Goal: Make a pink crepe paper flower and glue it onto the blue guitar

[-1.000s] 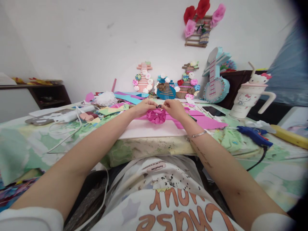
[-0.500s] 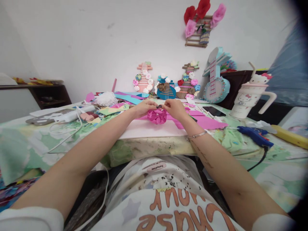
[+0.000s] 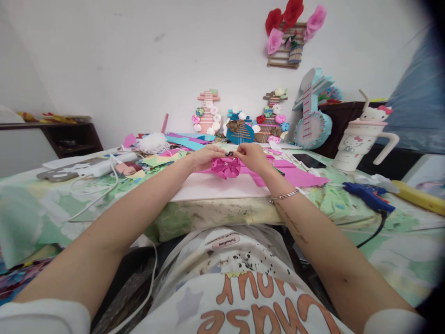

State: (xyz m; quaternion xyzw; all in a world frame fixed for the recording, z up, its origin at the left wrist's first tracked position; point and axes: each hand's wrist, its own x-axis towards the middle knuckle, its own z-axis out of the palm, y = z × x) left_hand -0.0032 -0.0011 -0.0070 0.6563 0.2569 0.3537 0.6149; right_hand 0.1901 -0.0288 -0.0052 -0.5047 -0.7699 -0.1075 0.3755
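Note:
A magenta paper flower [image 3: 225, 169] with rounded, folded petals is held up between both hands, over the front part of the white board. My left hand [image 3: 207, 157] pinches its upper left edge with closed fingers. From the other side my right hand [image 3: 251, 155] is closed on the upper right edge, the thumb and fingers bent together. Small dark spots show where the fingertips meet; I cannot make out what they are. Magenta paper sheets [image 3: 288, 175] lie behind and to the right of the flower, on the white board [image 3: 215, 189].
A blue glue gun [image 3: 368, 195] with a black cord lies at the right, near a yellow-handled tool [image 3: 422, 197] and a white tumbler [image 3: 358, 144]. A phone [image 3: 308, 161] rests further back. White cables [image 3: 111, 185] cross the left side. Paper-flowered instrument models [image 3: 239, 132] line the wall.
The flower has tilted slightly and shifted a little up and left between my fingers. Both hands keep their hold; the rest stays as it was.

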